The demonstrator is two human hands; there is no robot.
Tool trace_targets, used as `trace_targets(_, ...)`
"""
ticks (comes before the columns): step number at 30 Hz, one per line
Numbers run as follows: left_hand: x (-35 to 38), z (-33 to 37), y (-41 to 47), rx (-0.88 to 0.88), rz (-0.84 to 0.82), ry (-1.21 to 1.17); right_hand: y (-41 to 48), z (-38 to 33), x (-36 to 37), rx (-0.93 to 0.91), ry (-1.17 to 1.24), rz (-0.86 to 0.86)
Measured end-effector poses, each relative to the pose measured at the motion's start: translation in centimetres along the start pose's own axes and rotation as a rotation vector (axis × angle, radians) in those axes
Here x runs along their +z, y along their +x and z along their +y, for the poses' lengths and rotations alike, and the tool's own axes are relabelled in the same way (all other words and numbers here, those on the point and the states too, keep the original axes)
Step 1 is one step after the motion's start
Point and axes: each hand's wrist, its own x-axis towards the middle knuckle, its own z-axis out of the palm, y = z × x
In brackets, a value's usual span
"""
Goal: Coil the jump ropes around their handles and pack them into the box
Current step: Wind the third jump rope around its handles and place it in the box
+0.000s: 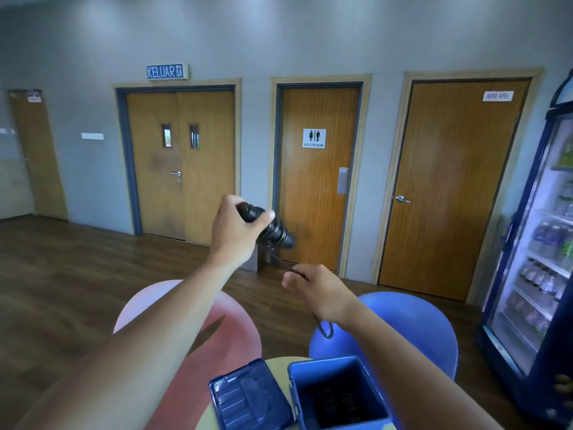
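Note:
My left hand (237,229) grips the black jump rope handles (273,228) raised in front of me, with rope coils wound around them. A thin black rope (280,262) runs from the handles down to my right hand (316,291), which pinches it; a loose loop of the rope (325,329) hangs below that wrist. Low in the view stands the open blue box (333,367) with dark coiled ropes lying dimly inside it. Its blue lid (248,398) lies beside it on the left.
The box and lid rest on a small yellow round table (280,363). A pink chair (235,330) and a blue chair (412,324) stand beyond it. A drinks fridge (539,243) is at the right, with wooden doors along the far wall.

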Motion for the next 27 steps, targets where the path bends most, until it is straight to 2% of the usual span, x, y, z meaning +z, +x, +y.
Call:
trace_targets(3, -0.2, -1.8, -1.1, 0.107, -0.162, 0.173, 0.2, -0.8, -2.0, -0.067, -0.283, 0.059)
trace_targets(6, -0.7, -2.0, -1.8, 0.079, -0.208, 0.080, 0.6, -1.4, -4.4, -0.160, -0.319, 0.227)
trace_targets(9, -2.0, -1.2, -1.6, 0.078, -0.264, -0.109, 1.1, -1.2, -5.8, -0.200, -0.138, 0.286)
trace_targets(15, -2.9, 0.4, -2.0, -0.013, -0.613, -0.679, 1.8, -1.9, -4.7, -0.245, 0.347, 0.205)
trace_targets(17, -2.7, 0.6, -2.0, -0.088, -0.624, -0.826, 1.9, -2.5, -4.0, -0.231, 0.586, 0.162)
trace_targets(19, -2.3, 0.7, -2.0, -0.176, -0.595, -0.914, 2.0, -2.9, -3.5, -0.198, 0.667, 0.197)
trace_targets(23, -1.2, 0.3, -2.8, -0.274, -0.549, -0.854, 2.5, -3.0, -2.6, -0.127, 0.661, 0.339)
trace_targets(27, -1.3, -0.6, -2.8, -0.094, -0.578, -0.451, 2.9, -1.6, -2.0, -0.076, 0.549, 0.436)
